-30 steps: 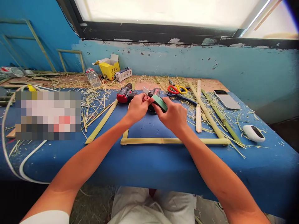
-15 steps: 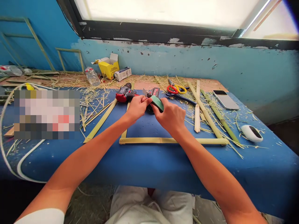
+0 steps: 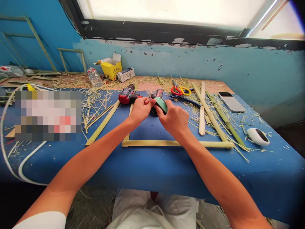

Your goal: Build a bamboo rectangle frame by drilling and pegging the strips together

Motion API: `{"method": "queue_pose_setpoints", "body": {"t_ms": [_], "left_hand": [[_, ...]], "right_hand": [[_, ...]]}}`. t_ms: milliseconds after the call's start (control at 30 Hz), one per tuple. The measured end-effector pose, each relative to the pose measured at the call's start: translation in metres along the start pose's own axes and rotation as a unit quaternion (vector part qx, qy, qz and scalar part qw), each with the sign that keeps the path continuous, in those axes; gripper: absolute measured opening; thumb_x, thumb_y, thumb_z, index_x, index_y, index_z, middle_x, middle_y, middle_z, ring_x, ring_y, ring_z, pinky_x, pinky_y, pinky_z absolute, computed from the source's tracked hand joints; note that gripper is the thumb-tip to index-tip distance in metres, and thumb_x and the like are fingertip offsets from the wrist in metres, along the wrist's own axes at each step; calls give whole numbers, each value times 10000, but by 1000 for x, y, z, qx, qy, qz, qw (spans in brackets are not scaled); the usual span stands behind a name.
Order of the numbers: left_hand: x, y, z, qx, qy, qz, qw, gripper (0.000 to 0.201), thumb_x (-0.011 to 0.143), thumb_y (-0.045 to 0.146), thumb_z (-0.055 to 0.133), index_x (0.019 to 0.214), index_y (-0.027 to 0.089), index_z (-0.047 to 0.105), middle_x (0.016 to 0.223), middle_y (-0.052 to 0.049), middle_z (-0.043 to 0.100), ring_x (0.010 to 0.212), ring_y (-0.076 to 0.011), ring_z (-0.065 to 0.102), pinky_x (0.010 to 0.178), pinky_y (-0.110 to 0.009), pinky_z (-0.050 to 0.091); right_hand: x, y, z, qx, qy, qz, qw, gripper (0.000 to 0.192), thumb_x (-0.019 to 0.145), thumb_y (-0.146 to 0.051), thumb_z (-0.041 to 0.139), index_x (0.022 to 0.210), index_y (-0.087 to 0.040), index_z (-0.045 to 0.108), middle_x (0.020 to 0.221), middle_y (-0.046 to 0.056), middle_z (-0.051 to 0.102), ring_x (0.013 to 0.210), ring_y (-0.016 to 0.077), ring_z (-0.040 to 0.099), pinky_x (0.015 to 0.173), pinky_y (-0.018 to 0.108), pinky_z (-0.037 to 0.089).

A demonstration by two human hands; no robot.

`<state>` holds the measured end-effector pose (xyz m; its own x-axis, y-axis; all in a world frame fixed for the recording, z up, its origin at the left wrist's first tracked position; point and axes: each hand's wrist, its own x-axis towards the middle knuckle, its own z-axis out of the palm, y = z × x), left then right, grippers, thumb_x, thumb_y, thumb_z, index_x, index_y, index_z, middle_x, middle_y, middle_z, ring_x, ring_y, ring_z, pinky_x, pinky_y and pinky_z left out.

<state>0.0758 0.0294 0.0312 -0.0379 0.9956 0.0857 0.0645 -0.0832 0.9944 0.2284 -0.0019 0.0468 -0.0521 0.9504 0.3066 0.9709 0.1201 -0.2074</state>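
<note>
My right hand (image 3: 175,117) is wrapped round a green rounded tool (image 3: 161,105), its exact kind unclear. At the tool's near-left end, my left hand (image 3: 141,109) is closed in a pinch; what lies between its fingertips is too small to make out. A thin pale blade-like piece (image 3: 149,91) shows just beyond the fingertips. Behind the hands sits a black and red object (image 3: 159,93), partly covered by them. To the left lies a cordless drill (image 3: 127,94). Nearer me, a flat bamboo strip (image 3: 152,143) runs crosswise beneath my right forearm, joining other strips.
Red-and-yellow-handled scissors (image 3: 181,91), bamboo strips (image 3: 209,111), a phone (image 3: 231,101) and a white oval device (image 3: 258,136) lie on the right. Bamboo shavings (image 3: 95,101), a plastic bottle (image 3: 94,77) and a yellow box (image 3: 111,67) are at left. A white cable (image 3: 4,124) loops there.
Both hands stay closed in nearly the same place. The green tool has tilted very slightly; the whole view has shifted a little.
</note>
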Motion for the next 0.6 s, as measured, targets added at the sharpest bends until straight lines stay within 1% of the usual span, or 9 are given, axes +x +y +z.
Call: {"method": "queue_pose_setpoints", "body": {"t_ms": [167,300,467,600], "left_hand": [[-2,4,1,-53,-6,-34,998,646,857,565,840,738,243,293,616,109,226,482,-41,188,411,-214,136],[-2,9,1,-97,-21,-57,993,654,872,520,847,745,247,267,602,119,219,455,-27,155,397,-206,89],[-2,14,0,-90,-18,-68,994,690,842,528,877,739,245,256,596,121,220,439,-13,141,396,-205,68],[0,11,0,-93,-18,-66,993,712,800,540,909,734,248,262,592,124,205,437,-15,139,397,-211,56]], "right_hand": [[-1,-1,1,7,2,4,1000,564,1063,-690,373,1179,-227,674,944,149,790,830,324,735,678,323,336],[0,1,0,3,12,-5,1000,580,1061,-710,360,1165,-236,677,919,138,786,794,314,720,669,317,307],[1,5,-3,-12,21,-21,999,603,1063,-717,351,1197,-222,667,929,144,781,799,301,705,682,308,276],[1,6,-3,-33,15,-21,999,622,1063,-729,339,1219,-218,657,923,149,776,811,304,707,686,309,270]]}}
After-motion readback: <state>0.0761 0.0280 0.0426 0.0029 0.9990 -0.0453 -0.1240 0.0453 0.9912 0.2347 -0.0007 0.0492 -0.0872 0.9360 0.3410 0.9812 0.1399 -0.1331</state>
